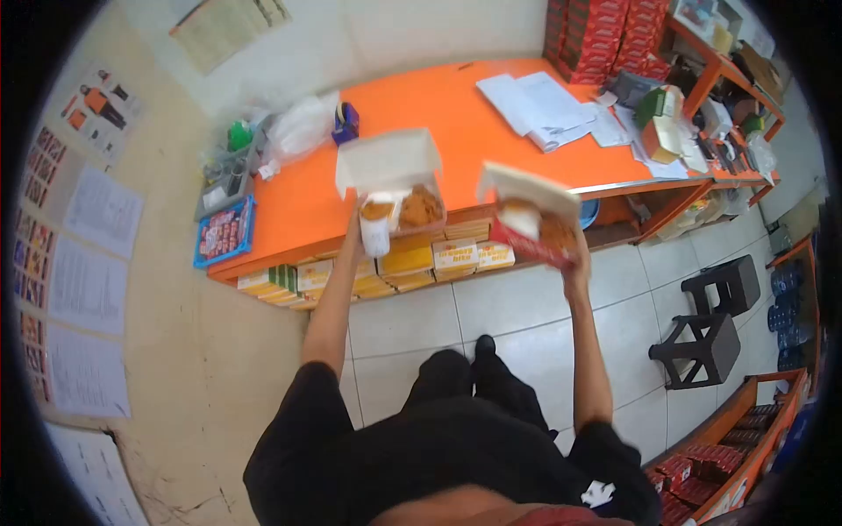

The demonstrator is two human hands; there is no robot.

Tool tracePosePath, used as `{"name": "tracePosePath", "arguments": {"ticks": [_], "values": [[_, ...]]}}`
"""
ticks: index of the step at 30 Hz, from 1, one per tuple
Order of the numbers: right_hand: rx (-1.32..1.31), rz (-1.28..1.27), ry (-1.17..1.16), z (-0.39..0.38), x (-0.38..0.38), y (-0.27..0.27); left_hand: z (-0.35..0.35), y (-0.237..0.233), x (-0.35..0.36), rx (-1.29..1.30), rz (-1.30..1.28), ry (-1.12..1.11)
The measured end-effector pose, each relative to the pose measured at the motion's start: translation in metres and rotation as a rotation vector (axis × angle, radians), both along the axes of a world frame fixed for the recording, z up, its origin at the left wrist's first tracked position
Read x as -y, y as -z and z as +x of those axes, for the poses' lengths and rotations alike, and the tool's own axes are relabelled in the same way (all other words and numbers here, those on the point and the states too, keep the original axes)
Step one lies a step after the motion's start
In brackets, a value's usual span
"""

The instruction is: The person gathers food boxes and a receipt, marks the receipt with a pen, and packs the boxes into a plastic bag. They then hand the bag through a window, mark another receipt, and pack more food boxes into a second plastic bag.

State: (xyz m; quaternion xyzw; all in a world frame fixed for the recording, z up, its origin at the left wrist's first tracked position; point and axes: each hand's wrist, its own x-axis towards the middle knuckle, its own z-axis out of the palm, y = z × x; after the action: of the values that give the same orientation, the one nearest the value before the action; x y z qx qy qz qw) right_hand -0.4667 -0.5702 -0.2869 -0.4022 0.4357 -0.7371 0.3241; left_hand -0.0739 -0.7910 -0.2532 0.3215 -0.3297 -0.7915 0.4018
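My left hand (357,223) holds an open meal box (388,158) near the front edge of the orange counter, its lid standing up. Inside lie a brown crumbed piece (421,207) that looks like fried chicken, something white and an orange-brown portion. A small white cup (375,237) shows at the box's near left corner. In my right hand (574,270) is a second meal box (526,244), red-sided and slightly blurred, with its lid raised. A white lump and a brown crumbed piece are in it. Fingers of both hands are partly hidden by the boxes.
The orange counter (412,96) carries papers (544,110), a tape dispenser (346,123), a plastic bag (303,125) and a blue tray of small red packets (225,232). Stacked red boxes (592,39) stand at the back. Yellow-white boxes (456,254) fill the shelf below. Dark stools (702,351) stand right.
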Motion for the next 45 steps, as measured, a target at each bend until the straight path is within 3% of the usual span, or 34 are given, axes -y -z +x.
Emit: {"name": "tracePosePath", "arguments": {"ticks": [2, 3, 4, 5, 7, 8, 10, 11, 12, 14, 16, 18, 20, 22, 24, 26, 27, 29, 30, 33, 34, 38, 43, 45], "values": [[0.049, 0.135, -0.131, 0.009, 0.078, -0.029, -0.013, 0.004, 0.047, -0.016, -0.045, 0.001], [0.159, 0.181, -0.164, 0.005, 0.126, -0.02, -0.018, -0.014, 0.054, 0.099, -0.073, 0.056], [0.099, 0.222, -0.194, 0.008, 0.162, -0.02, -0.027, -0.001, 0.083, 0.134, -0.064, -0.033], [0.034, 0.268, -0.224, 0.009, 0.191, -0.019, -0.033, -0.002, 0.095, 0.146, -0.101, 0.019], [-0.245, 0.128, -0.163, 0.003, 0.251, 0.011, -0.038, -0.009, 0.117, 0.577, -0.123, -0.08], [-0.239, 0.143, -0.151, 0.007, 0.26, 0.005, -0.037, 0.002, 0.151, 0.58, -0.115, -0.062], [-0.728, 0.529, 0.325, 0.014, 0.274, -0.02, -0.029, 0.049, 0.212, 0.608, -0.534, -0.214], [-0.742, 0.549, 0.326, 0.018, 0.272, -0.023, -0.028, 0.046, 0.209, 1.044, -0.553, -0.393], [-0.596, 0.504, 0.347, 0.021, 0.267, -0.028, -0.029, 0.032, 0.207, 1.478, -0.564, -0.577], [-0.401, 0.441, 0.353, 0.025, 0.238, -0.036, -0.018, 0.026, 0.205, 1.527, -0.63, -0.759], [-0.413, 0.363, 0.4, 0.026, 0.186, -0.027, 0.024, 0.047, 0.229, 1.652, -1.233, -0.725], [-0.441, 0.39, 0.478, 0.028, 0.111, -0.023, 0.001, -0.01, 0.176, 1.341, -1.139, -0.97], [-0.345, 0.487, 0.588, 0.028, 0.023, -0.003, -0.069, -0.067, 0.105, 0.828, -0.999, -1.123], [-0.149, 0.704, 0.743, 0.032, -0.068, 0.019, -0.148, -0.127, 0.036, 0.235, -0.973, -0.762], [0.02, 0.758, 1.035, 0.041, -0.162, 0.03, -0.224, -0.179, -0.046, -0.333, -1.05, -0.282], [0.136, 0.719, 1.3, 0.048, -0.257, 0.009, -0.293, -0.249, -0.162, -1.051, -1.033, 0.233], [0.223, 0.648, 1.428, 0.063, -0.3, -0.004, -0.308, -0.269, -0.203, -1.289, -0.999, 0.473], [0.245, 0.615, 1.704, 0.089, -0.375, -0.02, -0.337, -0.31, -0.288, -1.627, -0.815, 1.077], [0.261, 0.526, 1.818, 0.11, -0.408, -0.035, -0.338, -0.315, -0.329, -1.86, -0.454, 1.207], [0.284, 0.395, 2.14, 0.168, -0.516, -0.071, -0.359, -0.315, -0.456, -2.046, -0.098, 1.455], [0.296, 0.384, 2.254, 0.195, -0.501, -0.083, -0.354, -0.317, -0.453, -2.104, 0.013, 1.503], [0.345, 0.251, 2.587, 0.266, -0.584, -0.112, -0.347, -0.313, -0.579, -2.138, 0.317, 1.673], [0.303, 0.069, 2.788, 0.278, -0.71, -0.093, -0.377, -0.262, -0.731, -2.092, 0.516, 1.701], [0.353, 0.084, 2.829, 0.26, -0.777, -0.08, -0.397, -0.212, -0.808, -1.84, 0.323, 1.671]]}}
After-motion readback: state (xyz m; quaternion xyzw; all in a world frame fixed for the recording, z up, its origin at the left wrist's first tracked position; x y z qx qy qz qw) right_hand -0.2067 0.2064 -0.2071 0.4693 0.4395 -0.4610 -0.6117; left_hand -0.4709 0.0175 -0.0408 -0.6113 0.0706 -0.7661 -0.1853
